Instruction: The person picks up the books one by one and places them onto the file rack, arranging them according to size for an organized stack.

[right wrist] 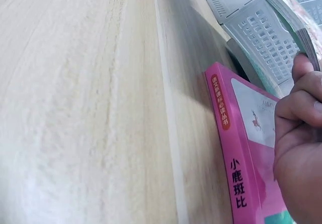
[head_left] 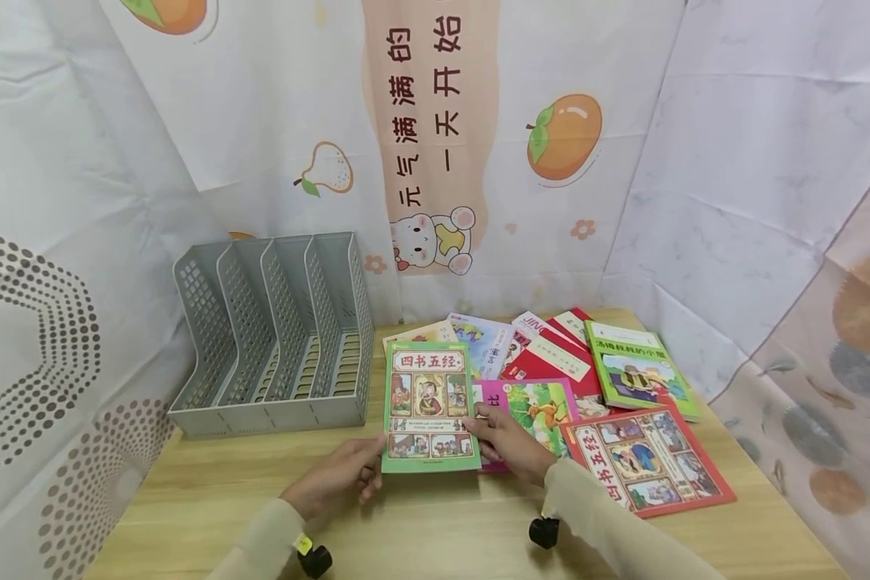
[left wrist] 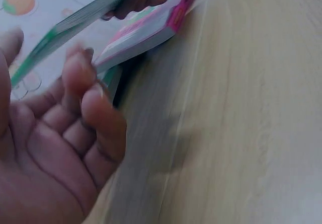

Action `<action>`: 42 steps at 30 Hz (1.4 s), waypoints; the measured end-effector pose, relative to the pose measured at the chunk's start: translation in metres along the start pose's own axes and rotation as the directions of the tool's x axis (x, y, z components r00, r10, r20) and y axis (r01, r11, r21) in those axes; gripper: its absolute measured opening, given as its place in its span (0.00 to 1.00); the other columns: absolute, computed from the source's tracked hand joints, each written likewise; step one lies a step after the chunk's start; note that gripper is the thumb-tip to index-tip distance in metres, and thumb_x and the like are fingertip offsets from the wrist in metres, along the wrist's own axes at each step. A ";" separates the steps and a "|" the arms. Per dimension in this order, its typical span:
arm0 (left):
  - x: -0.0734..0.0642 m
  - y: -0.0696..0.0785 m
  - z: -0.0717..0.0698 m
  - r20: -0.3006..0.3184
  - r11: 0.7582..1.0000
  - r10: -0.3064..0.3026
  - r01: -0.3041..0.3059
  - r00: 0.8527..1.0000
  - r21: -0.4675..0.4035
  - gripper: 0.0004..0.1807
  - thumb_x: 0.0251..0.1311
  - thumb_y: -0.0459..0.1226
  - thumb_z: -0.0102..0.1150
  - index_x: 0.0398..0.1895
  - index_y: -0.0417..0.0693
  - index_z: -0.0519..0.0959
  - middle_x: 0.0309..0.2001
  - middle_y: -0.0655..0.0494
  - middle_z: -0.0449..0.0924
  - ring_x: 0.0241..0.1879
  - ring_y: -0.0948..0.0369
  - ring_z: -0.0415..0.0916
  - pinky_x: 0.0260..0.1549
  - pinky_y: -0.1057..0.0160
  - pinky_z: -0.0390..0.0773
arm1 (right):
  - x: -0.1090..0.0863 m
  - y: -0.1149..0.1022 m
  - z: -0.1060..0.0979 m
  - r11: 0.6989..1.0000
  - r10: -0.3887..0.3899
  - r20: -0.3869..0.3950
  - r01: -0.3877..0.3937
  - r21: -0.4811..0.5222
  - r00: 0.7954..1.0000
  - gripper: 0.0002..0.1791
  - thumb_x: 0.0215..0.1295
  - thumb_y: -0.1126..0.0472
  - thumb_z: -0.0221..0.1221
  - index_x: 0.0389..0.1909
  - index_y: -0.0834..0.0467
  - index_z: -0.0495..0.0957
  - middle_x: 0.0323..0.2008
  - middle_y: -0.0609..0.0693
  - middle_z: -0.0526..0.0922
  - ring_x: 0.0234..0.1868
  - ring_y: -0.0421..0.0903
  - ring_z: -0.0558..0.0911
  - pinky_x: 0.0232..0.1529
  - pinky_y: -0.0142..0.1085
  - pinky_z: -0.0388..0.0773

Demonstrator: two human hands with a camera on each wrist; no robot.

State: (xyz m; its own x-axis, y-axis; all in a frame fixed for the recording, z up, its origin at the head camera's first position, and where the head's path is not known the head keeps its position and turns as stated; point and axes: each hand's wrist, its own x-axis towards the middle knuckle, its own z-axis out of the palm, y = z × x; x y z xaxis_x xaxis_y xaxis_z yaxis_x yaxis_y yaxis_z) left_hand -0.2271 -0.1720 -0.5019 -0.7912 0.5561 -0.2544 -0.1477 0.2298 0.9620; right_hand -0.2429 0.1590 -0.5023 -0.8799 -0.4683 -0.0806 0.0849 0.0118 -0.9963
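A green picture book (head_left: pixel 429 407) is held up off the table, tilted, its cover facing the head camera. My right hand (head_left: pixel 509 441) pinches its right edge, with curled fingers (right wrist: pixel 302 90) under the pages in the right wrist view. Beside the book's lower left edge is my left hand (head_left: pixel 344 475). Its fingers (left wrist: pixel 103 113) are loosely bent and do not visibly grip the book in the left wrist view. Beneath the right hand lies a pink book (right wrist: pixel 254 148) with a deer on its cover.
At the left stands a grey file rack (head_left: pixel 268 419) with several slots. More books lie at the back right, among them a red-covered book (head_left: pixel 551 358), a green-bordered book (head_left: pixel 641 374) and a red-edged picture book (head_left: pixel 648 459). Printed cloth (head_left: pixel 573 242) hangs behind.
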 end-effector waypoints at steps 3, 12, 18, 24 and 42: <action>0.001 0.005 0.009 0.062 0.999 0.042 -0.043 0.997 0.025 0.31 0.79 0.55 0.45 0.46 0.35 0.83 0.20 0.57 0.78 0.15 0.65 0.61 0.19 0.68 0.65 | 0.000 -0.002 0.002 1.000 -0.007 0.001 0.007 0.008 1.000 0.23 0.83 0.52 0.49 0.71 0.59 0.69 0.40 0.54 0.86 0.17 0.41 0.63 0.24 0.32 0.65; 0.009 0.004 0.017 0.113 0.994 0.107 -0.104 0.988 -0.032 0.28 0.80 0.48 0.48 0.52 0.28 0.81 0.16 0.62 0.73 0.15 0.68 0.59 0.18 0.70 0.59 | 0.002 -0.002 0.004 1.000 0.006 -0.013 -0.006 0.002 1.000 0.22 0.82 0.52 0.50 0.67 0.61 0.71 0.43 0.54 0.86 0.17 0.41 0.63 0.24 0.32 0.64; 0.007 -0.002 0.017 0.027 0.991 0.136 -0.136 0.990 0.008 0.31 0.80 0.50 0.47 0.46 0.24 0.79 0.17 0.61 0.69 0.17 0.67 0.57 0.22 0.70 0.62 | 0.006 -0.001 0.006 0.998 0.048 -0.080 -0.051 -0.038 0.996 0.23 0.79 0.44 0.54 0.46 0.63 0.76 0.21 0.50 0.70 0.19 0.42 0.66 0.25 0.32 0.68; -0.001 0.001 0.014 -0.083 0.985 0.149 -0.141 0.985 0.104 0.31 0.79 0.53 0.47 0.43 0.29 0.81 0.16 0.57 0.67 0.17 0.66 0.57 0.21 0.69 0.63 | 0.011 -0.002 0.005 0.994 0.106 -0.127 -0.104 0.027 0.986 0.28 0.81 0.41 0.48 0.47 0.64 0.78 0.28 0.53 0.79 0.20 0.41 0.68 0.22 0.30 0.68; -0.034 0.028 -0.037 -0.406 0.956 0.244 -0.147 0.881 0.256 0.31 0.78 0.53 0.50 0.27 0.32 0.72 0.16 0.50 0.66 0.16 0.63 0.57 0.18 0.65 0.62 | 0.035 -0.009 0.024 0.982 0.177 -0.056 -0.172 0.077 0.983 0.25 0.82 0.51 0.49 0.55 0.73 0.74 0.32 0.57 0.84 0.19 0.37 0.70 0.19 0.27 0.68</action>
State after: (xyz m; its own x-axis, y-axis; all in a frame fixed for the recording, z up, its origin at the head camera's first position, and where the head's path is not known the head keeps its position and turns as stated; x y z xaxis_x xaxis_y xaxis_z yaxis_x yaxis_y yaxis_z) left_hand -0.2262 -0.2135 -0.4626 -0.9739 0.2210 0.0511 0.1266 0.3423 0.9310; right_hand -0.2633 0.1216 -0.4951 -0.8757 -0.4088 -0.2571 0.2712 0.0242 -0.9622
